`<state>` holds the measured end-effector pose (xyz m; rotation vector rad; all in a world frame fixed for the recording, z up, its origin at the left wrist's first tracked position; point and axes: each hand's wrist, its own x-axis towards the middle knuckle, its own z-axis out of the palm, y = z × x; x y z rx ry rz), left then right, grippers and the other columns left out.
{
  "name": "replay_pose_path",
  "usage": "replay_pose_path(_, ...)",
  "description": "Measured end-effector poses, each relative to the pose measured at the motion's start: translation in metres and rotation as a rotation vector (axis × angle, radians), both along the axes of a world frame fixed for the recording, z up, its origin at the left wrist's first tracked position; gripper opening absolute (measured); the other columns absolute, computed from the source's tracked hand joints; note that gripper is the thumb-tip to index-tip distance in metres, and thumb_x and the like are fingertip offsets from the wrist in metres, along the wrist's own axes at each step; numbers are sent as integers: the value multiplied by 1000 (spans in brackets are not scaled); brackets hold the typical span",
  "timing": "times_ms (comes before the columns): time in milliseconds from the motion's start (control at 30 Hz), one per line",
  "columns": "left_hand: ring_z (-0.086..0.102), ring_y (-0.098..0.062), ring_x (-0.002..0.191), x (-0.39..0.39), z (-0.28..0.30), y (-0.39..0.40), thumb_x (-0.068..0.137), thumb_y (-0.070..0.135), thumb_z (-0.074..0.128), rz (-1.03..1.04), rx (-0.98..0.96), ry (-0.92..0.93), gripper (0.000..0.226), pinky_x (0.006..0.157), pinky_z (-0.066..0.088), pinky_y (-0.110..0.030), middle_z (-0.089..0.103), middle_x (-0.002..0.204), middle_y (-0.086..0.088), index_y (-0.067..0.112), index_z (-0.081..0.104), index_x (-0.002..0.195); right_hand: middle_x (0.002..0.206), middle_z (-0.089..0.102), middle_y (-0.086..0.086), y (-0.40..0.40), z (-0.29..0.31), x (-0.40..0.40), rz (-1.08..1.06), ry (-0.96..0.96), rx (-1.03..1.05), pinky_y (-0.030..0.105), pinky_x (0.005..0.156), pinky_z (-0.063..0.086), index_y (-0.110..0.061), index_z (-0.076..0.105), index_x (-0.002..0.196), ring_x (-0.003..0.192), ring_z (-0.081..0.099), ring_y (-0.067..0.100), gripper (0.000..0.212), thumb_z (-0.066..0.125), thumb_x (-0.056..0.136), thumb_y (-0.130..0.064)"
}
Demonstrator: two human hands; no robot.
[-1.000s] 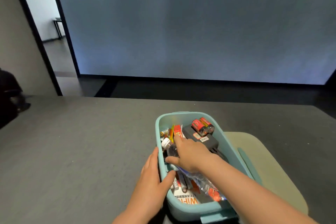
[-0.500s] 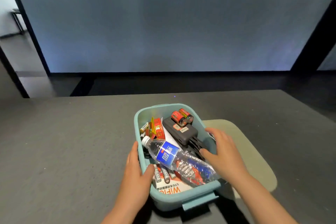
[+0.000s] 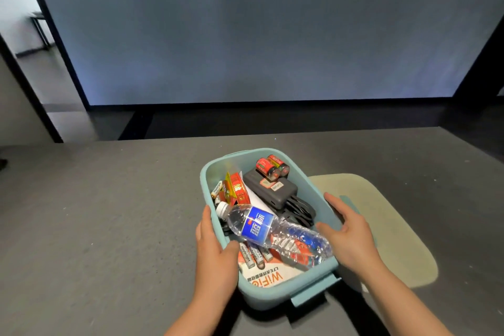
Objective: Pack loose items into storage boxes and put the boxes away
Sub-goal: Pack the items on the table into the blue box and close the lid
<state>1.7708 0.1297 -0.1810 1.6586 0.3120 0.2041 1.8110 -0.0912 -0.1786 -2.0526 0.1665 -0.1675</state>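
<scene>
A teal storage box (image 3: 267, 298) sits on the grey table in front of me. Inside it lie a clear water bottle (image 3: 275, 232) with a blue label, a black charger (image 3: 270, 189) with cables, two red batteries (image 3: 271, 166), red packets (image 3: 236, 188), several thin batteries (image 3: 252, 254) and a WiFi leaflet (image 3: 268, 275). My left hand (image 3: 215, 251) grips the box's left wall, thumb over the rim. My right hand (image 3: 347, 234) clasps the right wall, thumb inside by the bottle's base.
A pale green lid (image 3: 387, 226) lies flat on the table (image 3: 95, 226) right of the box, partly under it. A large dim screen fills the wall beyond the table's far edge. An open doorway shows at the far left.
My right hand left the bottle inside the box and moved to its right wall. The bottle now lies diagonally on top of the contents. The left hand stayed on the left wall.
</scene>
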Motion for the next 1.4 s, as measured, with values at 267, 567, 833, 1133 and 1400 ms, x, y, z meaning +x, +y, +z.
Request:
replay_pose_path(267,39,-23,129,-34,-13,37,83,-12,55,329,-3,31,90,94,36,-30,18,151,3,28,10,150,108,63,-19,63,6,50,361,33,-110,34,92,53,-29,54,134,101,67,20,67,61,79,10)
replay_pose_path(567,0,-7,142,-24,1,126,71,13,80,454,414,-27,106,115,9,-36,-5,158,8,21,10,150,122,63,-17,131,28,118,719,-18,-278,31,106,44,-31,62,123,114,57,-1,56,71,77,1)
replay_pose_path(833,40,-16,130,56,29,205,88,23,61,97,825,-44,47,107,36,-39,47,141,2,23,49,133,155,28,-7,139,16,56,384,51,-478,33,111,30,-27,24,150,139,30,17,69,58,91,-20)
replay_pose_path(1133,52,-27,114,86,30,211,92,7,48,-11,1099,162,56,82,52,-43,54,129,-5,31,35,141,147,5,-28,154,-10,-33,151,-21,28,16,110,7,-30,7,152,138,3,-9,84,47,87,5)
replay_pose_path(1400,33,-30,130,43,22,190,90,22,46,48,1197,234,60,96,41,-44,37,144,-6,22,26,146,149,9,-29,108,2,28,408,82,100,22,118,12,-29,20,151,141,11,-7,89,47,68,-12)
